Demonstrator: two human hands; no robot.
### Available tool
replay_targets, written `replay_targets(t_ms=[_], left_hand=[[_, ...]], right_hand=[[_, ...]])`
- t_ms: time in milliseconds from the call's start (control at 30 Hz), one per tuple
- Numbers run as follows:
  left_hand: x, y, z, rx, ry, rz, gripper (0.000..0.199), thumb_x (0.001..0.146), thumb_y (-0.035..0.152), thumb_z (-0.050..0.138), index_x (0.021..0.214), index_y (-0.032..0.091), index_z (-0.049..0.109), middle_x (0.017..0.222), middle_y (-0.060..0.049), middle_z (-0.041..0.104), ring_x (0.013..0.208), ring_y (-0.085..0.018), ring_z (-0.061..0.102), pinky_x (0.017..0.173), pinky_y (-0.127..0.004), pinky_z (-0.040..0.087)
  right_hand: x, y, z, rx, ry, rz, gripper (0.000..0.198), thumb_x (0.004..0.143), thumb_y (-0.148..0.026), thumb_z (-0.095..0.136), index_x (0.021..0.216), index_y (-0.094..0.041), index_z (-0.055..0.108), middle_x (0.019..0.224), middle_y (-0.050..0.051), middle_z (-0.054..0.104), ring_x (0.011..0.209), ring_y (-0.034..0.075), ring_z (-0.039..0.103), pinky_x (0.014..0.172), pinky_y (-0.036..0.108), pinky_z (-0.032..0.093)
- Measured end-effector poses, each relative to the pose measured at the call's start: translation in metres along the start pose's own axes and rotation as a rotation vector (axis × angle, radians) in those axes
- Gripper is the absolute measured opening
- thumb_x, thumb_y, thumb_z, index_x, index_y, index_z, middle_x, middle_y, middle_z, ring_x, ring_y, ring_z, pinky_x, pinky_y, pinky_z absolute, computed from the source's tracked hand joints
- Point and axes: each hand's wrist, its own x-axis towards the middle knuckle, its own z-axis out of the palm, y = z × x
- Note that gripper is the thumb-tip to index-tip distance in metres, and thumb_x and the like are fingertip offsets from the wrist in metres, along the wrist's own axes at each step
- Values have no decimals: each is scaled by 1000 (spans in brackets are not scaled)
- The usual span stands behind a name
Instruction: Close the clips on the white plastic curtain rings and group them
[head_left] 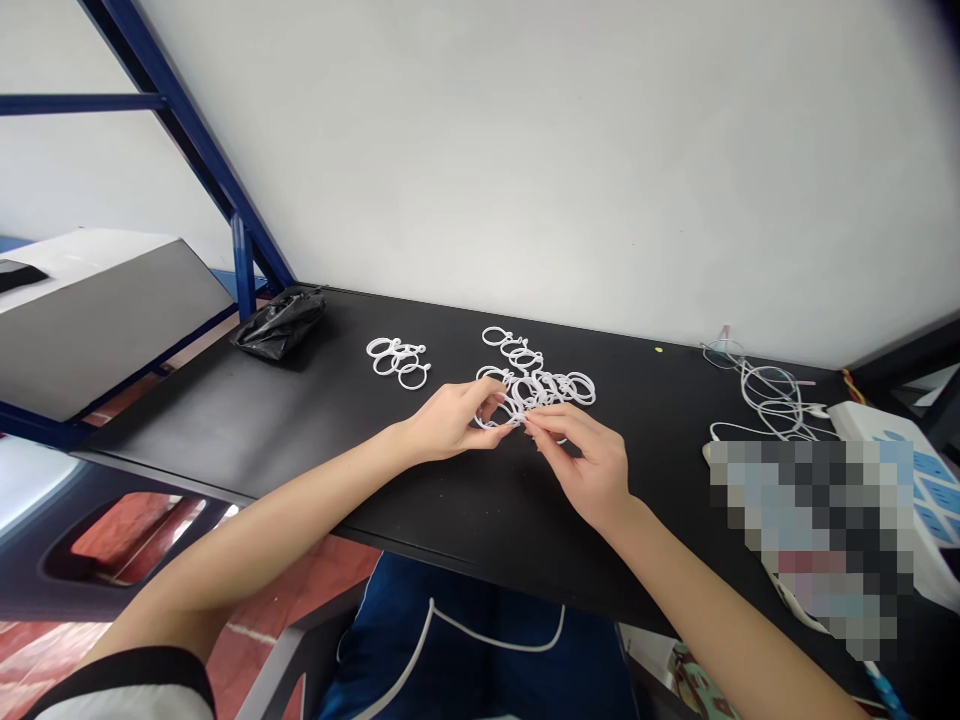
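Note:
Over the black table, my left hand point(454, 420) is closed on one side of a white curtain ring point(493, 424). My right hand point(592, 460) pinches at the small eyelet end of that same ring; the fingertips partly hide it. Just behind both hands lies a heap of similar white rings point(577, 388), some overlapping. Farther back, a few more rings point(496, 337) trail off from the heap. To the left, apart from it, sits a smaller group of white rings point(412, 376) with little eyelets.
A crumpled black plastic bag point(281, 322) lies at the table's left back. On the right are coiled white cables point(772, 395), a white and blue power strip point(900, 450) and a blurred-out item point(817, 540). A pale wall point(585, 150) rises behind the black table point(450, 510).

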Motion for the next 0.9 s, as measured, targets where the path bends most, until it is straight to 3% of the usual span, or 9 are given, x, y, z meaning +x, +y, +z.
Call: replay_targets(t_ms=[900], left_hand=[[0, 0, 0, 13, -15, -21, 27, 91, 45, 50, 96, 18, 46, 69, 4, 50, 58, -9, 48, 54, -18, 41]], right_hand=[[1, -1, 2, -27, 34, -10, 17, 87, -6, 62, 93, -19, 71, 86, 5, 74, 72, 15, 70, 58, 25, 58]])
